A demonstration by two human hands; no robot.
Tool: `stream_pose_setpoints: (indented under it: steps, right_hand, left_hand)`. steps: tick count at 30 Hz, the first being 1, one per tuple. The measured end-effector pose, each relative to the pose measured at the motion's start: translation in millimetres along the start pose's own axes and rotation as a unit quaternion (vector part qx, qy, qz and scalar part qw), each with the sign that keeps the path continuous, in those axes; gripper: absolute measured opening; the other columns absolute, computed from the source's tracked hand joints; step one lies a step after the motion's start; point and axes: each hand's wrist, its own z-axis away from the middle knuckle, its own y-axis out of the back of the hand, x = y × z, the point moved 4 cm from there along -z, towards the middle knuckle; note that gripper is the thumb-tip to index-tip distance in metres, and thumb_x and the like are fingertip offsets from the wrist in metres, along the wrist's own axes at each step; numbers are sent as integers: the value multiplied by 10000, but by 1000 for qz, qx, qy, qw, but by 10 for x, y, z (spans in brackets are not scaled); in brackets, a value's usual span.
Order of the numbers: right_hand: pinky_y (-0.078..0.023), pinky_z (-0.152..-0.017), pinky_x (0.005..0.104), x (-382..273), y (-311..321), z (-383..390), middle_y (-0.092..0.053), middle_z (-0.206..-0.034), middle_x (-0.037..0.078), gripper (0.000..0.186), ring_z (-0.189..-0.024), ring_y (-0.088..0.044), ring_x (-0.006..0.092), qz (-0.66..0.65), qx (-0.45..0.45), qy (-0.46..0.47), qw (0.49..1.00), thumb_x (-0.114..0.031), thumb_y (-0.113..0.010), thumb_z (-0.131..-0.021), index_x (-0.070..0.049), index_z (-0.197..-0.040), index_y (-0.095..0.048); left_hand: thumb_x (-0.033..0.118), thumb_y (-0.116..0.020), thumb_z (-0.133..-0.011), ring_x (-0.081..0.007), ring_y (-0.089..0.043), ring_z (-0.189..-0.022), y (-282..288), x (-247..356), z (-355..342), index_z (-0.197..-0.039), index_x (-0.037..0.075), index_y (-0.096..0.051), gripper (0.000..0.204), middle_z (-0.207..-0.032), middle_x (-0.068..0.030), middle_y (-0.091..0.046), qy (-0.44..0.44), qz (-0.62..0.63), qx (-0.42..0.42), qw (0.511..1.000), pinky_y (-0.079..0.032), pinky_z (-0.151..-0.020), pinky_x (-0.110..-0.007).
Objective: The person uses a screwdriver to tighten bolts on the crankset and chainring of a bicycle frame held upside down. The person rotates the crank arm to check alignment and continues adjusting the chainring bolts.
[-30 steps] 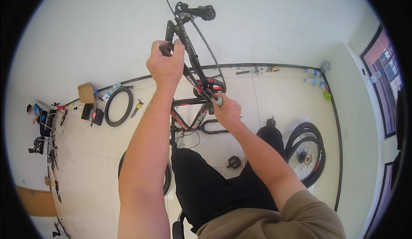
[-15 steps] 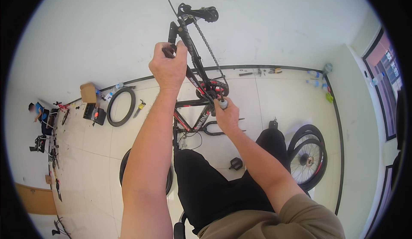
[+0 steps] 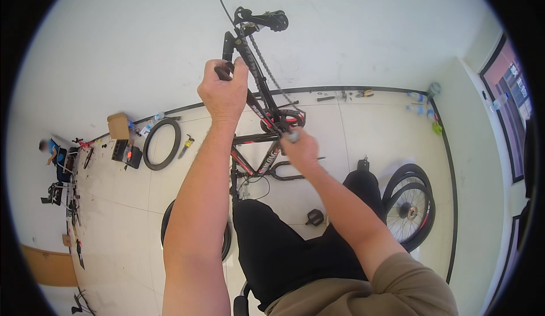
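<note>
A black and red bicycle frame (image 3: 268, 158) stands tilted up in front of me, its rear end away from me. My left hand (image 3: 224, 91) is wrapped round a tube at the rear of the frame. Lower down, beside the chainring (image 3: 292, 117), my right hand (image 3: 302, 152) is closed round a tool with a grey rounded end (image 3: 292, 136); motion blurs it, and its working tip is hidden. The chain (image 3: 267, 66) runs slack from the chainring up to the rear derailleur (image 3: 275, 20).
A fork (image 3: 284, 171) and a pedal (image 3: 314, 217) lie near my legs. Wheels (image 3: 410, 208) rest at right, a loose tyre (image 3: 162, 144) at left. Pliers (image 3: 365, 93) and other tools lie along the wall. An open toolbox (image 3: 126, 153) and a seated person (image 3: 52, 151) are farther left.
My right hand has shifted slightly with the tool and is now blurred. The chain's lower end has swung a little to the right. My left hand keeps its hold on the frame.
</note>
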Motion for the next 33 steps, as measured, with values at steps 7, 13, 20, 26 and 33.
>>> stream_pose_setpoints:
  steps: [7, 13, 20, 26, 33]
  right_hand:
    - [-503, -655, 421, 395, 368, -2, -659, -698, 144, 243, -659, -644, 329, -71, 55, -47, 995, -274, -652, -833, -46, -916, -655]
    - [-504, -669, 430, 427, 337, 98, -672, -738, 151, 254, -692, -652, 347, -129, 60, -63, 988, -286, -659, -844, -67, -973, -650]
    - [-513, -671, 467, -63, 131, 159, -667, -728, 141, 220, -727, -661, 358, -41, 1, 32, 999, -286, -668, -843, -126, -992, -639]
    - [-506, -661, 489, -331, -29, 158, -663, -703, 129, 251, -714, -664, 356, 17, -45, 62, 997, -319, -697, -814, -140, -983, -649]
    - [-493, -558, 413, 1197, 351, 19, -628, -656, 103, 176, -563, -604, 244, -167, 80, -136, 973, -197, -661, -823, -55, -922, -628]
  left_hand:
    - [234, -746, -820, -76, -476, -585, -20, -19, -11, -810, 5, -614, 265, -653, 2, -563, 13, 32, 1, 999, -428, -557, -247]
    - [256, -744, -809, -110, -504, -545, 3, -7, -4, -816, 11, -617, 276, -604, -23, -565, -9, 2, 11, 1000, -447, -550, -274]
    - [276, -726, -818, -119, -497, -566, 27, -50, -7, -831, 11, -619, 286, -616, -32, -556, -1, -5, 11, 1000, -451, -572, -291]
    - [289, -725, -824, -115, -485, -579, 20, -25, -6, -830, 7, -616, 302, -632, -21, -544, -5, -6, -4, 1000, -442, -574, -288]
    - [268, -732, -828, -98, -488, -588, -19, 0, 9, -828, 10, -612, 285, -641, -16, -552, 2, 13, -5, 1000, -440, -578, -269]
